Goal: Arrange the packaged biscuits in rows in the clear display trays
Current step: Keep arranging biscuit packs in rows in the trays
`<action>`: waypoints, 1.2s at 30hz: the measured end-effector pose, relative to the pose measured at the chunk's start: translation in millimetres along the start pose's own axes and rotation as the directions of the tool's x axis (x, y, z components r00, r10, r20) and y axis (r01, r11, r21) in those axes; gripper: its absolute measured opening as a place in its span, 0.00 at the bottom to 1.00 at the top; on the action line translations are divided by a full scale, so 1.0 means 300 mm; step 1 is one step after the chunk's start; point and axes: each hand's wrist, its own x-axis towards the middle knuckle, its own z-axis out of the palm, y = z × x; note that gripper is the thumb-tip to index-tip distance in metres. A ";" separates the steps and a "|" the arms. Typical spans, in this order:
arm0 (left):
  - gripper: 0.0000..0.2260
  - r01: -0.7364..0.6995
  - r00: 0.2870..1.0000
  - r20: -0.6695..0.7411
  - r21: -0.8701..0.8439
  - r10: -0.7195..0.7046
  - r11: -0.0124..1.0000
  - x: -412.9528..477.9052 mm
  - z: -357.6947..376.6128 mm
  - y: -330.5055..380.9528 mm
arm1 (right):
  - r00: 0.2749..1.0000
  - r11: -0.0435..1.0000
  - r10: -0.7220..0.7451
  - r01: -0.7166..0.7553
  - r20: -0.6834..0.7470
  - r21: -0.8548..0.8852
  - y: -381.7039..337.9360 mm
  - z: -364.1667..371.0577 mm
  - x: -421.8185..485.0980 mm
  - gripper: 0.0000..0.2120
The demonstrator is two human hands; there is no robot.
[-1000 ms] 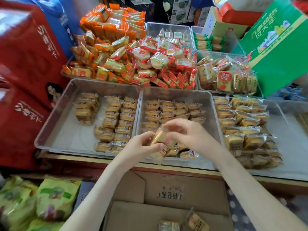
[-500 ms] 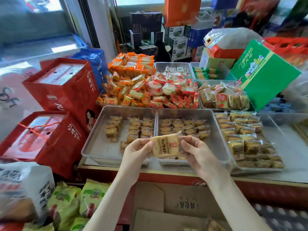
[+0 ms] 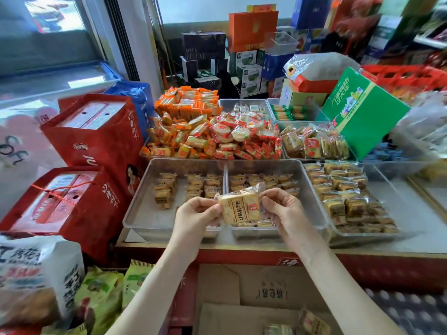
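I hold one clear-wrapped yellow biscuit packet (image 3: 240, 209) face up above the near edge of the trays. My left hand (image 3: 197, 215) pinches its left end and my right hand (image 3: 281, 211) pinches its right end. Below it stand three clear display trays side by side: the left tray (image 3: 142, 213) with short rows of packets at its back, the middle tray (image 3: 312, 189) with rows partly hidden by the packet, and the right tray (image 3: 358, 235) nearly full.
Heaps of orange and red snack packs (image 3: 212, 136) fill trays behind. Red gift boxes (image 3: 96, 141) stand at left, a green box (image 3: 362, 112) at back right. An open cardboard carton (image 3: 254, 298) with loose packets lies below the counter edge.
The packet, first gripped low over the middle tray, was raised and turned face up between both hands. The camera tilted up, showing more of the shop behind.
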 end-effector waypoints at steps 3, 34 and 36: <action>0.12 -0.238 0.971 -0.012 0.111 0.241 0.965 0.010 -0.003 0.001 | 0.963 0.885 -0.269 0.241 -0.014 -0.397 -0.026 -0.017 0.000 0.11; 0.40 -0.466 0.871 0.441 0.882 0.215 0.078 0.350 0.102 -0.447 | 0.999 -0.513 0.027 0.054 0.047 -0.857 0.085 -0.597 0.425 0.16; 0.35 -0.455 0.881 0.441 0.889 0.168 0.054 0.378 0.086 -0.498 | 0.994 -0.595 0.093 0.103 0.059 -0.797 0.152 -0.597 0.498 0.15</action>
